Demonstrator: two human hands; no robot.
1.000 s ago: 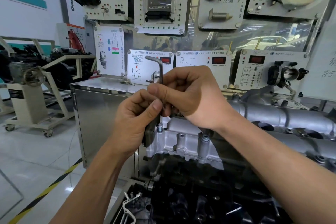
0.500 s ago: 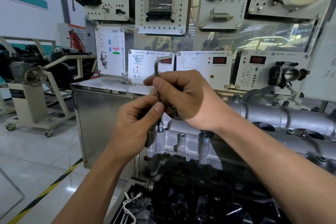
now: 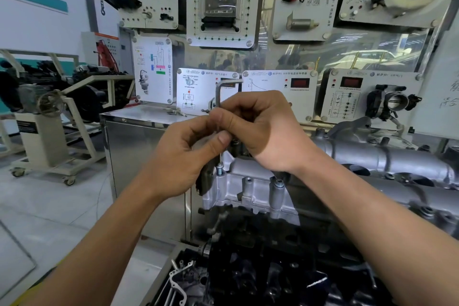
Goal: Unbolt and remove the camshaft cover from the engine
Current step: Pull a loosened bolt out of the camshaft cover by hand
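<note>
Our left hand (image 3: 183,156) and right hand (image 3: 263,131) both pinched the upright hex key (image 3: 218,93), whose short arm had swung from left to right within a second; we judged its bolt (image 3: 219,169) loose, spinning out. The camshaft cover (image 3: 248,182) sat on the engine (image 3: 273,243), unlifted. Below, the tray (image 3: 159,276) held a pale bracket (image 3: 179,278) among dark parts.

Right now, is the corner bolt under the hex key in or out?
In: the bolt shows at the corner of the camshaft cover, the hex key upright on it. How loose, cannot tell.
</note>
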